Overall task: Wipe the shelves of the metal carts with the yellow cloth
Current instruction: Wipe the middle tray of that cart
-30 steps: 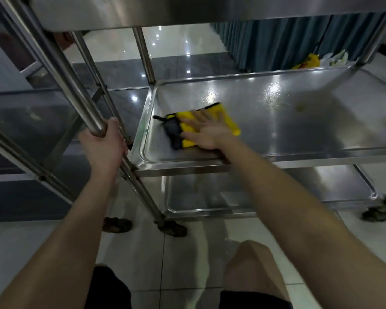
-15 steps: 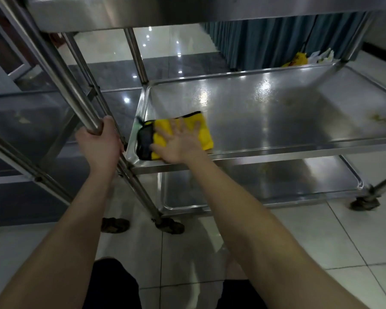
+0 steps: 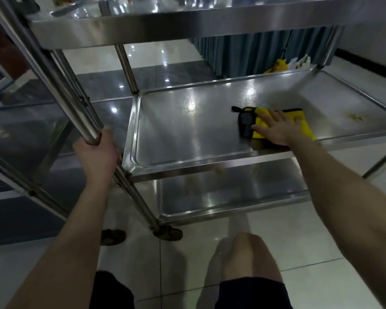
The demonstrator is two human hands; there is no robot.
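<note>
The left hand (image 3: 96,152) curls tight round the cart's upright post (image 3: 58,85) by the front left corner of the middle shelf (image 3: 176,134); the right hand (image 3: 276,129) lies flat, fingers spread, pressing the yellow cloth (image 3: 303,130) near that shelf's front edge, right of centre; a yellowish smear (image 3: 354,117) sits farther right.

We can read no words, numbers or signs here. The yellow cloth (image 3: 308,130) has a dark patch at one end, and the metal cart (image 3: 187,134) is all shiny steel, but we see no letters on them. The yellow bag (image 3: 277,65) behind the cart is too blurry and small for us to read.
</note>
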